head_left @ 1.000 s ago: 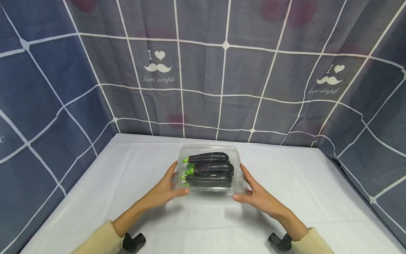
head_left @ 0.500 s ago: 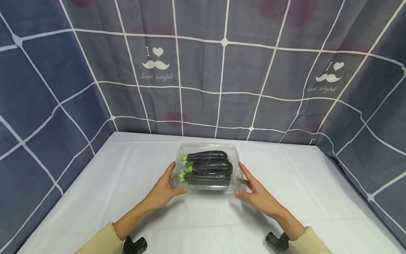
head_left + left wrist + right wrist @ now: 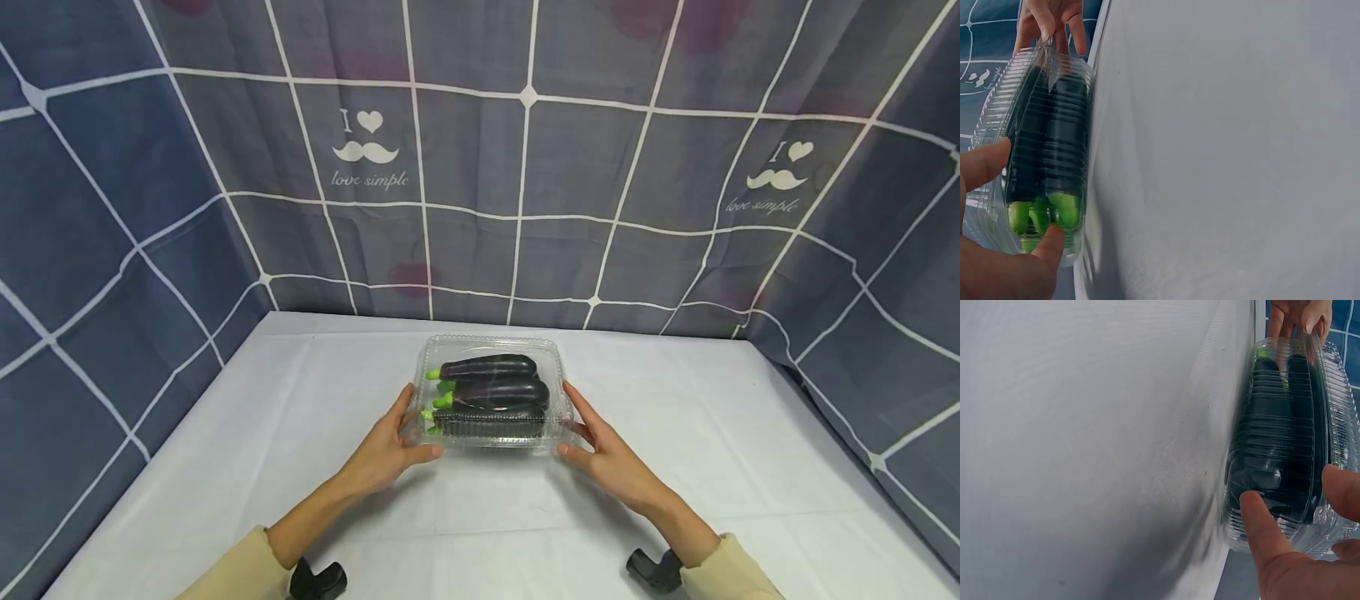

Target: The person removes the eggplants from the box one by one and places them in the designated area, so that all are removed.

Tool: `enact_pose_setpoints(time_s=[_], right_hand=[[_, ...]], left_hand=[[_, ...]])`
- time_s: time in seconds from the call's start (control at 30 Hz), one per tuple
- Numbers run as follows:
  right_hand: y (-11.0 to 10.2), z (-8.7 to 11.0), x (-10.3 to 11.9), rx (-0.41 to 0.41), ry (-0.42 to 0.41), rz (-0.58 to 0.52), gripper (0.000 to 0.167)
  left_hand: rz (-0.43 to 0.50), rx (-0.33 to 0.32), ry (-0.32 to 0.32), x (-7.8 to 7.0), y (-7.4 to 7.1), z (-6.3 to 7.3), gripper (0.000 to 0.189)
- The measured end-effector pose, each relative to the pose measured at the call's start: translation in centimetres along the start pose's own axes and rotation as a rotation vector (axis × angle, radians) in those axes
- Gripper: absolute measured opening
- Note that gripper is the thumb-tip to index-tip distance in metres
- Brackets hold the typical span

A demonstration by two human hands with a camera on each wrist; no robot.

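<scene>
A clear plastic clamshell container [image 3: 553, 367] with its lid down is at the middle of the white table. Inside lie several dark purple eggplants [image 3: 501, 393], their green stem ends toward the left. My left hand [image 3: 384, 450] holds the container's left side, thumb at the front corner and fingers along the side. Opposite it, my right hand [image 3: 613, 460] grips the right side in the same way. In the left wrist view, the far hand's thumb [image 3: 1043, 24] presses on the container's rim. The undersides of the fingers are partly hidden by the container.
A white cloth covers the table [image 3: 480, 533]. Behind it and at both sides hangs a grey-blue curtain [image 3: 480, 167] with white grid lines. Black devices [image 3: 318, 581] sit under both wrists, beside the beige sleeves [image 3: 240, 567].
The right thumb has shifted slightly outward and up toward the container's front right corner. The head view has tilted a little; the container and left hand otherwise look the same.
</scene>
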State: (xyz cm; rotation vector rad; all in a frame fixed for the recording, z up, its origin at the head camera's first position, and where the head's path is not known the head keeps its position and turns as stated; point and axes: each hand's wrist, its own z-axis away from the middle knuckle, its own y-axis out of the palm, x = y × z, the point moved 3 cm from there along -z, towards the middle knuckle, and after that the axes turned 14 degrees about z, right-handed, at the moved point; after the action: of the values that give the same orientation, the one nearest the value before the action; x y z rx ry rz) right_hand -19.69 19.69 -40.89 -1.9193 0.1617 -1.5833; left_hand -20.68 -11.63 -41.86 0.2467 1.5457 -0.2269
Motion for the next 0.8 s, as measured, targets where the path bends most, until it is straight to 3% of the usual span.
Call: enact_pose_setpoints(time_s=[0.37, 0.8], right_hand=[[0.02, 0.07, 0.04, 0.031, 0.032, -0.036, 0.084], [-0.09, -0.01, 0.14, 0.055, 0.044, -0.079, 0.082]], left_hand=[[0.006, 0.044, 0.013, 0.23, -0.15, 0.04, 0.104], [0.016, -0.003, -0.025, 0.16, -0.12, -0.03, 0.097]])
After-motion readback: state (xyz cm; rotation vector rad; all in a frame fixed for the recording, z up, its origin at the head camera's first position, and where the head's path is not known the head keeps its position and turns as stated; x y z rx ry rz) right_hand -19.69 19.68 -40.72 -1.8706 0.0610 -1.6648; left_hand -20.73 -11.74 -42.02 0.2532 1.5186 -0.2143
